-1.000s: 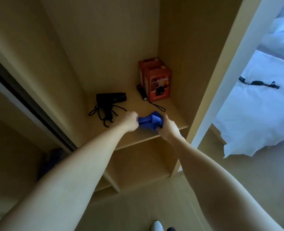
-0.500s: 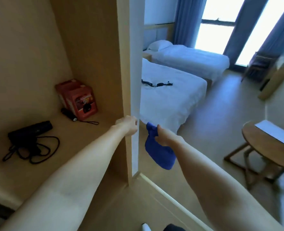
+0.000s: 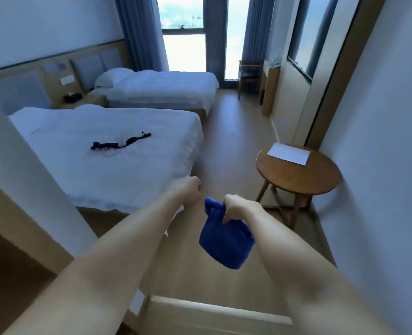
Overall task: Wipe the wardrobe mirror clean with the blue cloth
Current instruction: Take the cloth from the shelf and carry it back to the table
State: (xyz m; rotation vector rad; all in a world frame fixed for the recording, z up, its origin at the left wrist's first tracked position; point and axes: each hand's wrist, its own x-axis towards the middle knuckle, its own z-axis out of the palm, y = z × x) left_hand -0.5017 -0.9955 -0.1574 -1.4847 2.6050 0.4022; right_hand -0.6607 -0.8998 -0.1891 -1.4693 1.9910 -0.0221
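Observation:
My right hand [image 3: 235, 207] grips the top of the blue cloth [image 3: 224, 240], which hangs bunched below the fist over the wooden floor. My left hand [image 3: 188, 191] is held out just to the left of it with the fingers curled and nothing in them. The two hands are a short gap apart. The wardrobe's white side panel [image 3: 18, 170] stands at the left edge of the head view. No mirror surface shows in this view.
A white bed [image 3: 103, 165] with a black strap [image 3: 120, 142] lies ahead on the left, a second bed [image 3: 161, 89] behind it. A round wooden table [image 3: 299, 175] with a white sheet [image 3: 288, 153] stands against the right wall. Wooden floor runs between them towards the window.
The view has swung right, away from the wardrobe shelf into the room. The cloth came off the shelf; my left hand let go of it and only my right hand holds it now.

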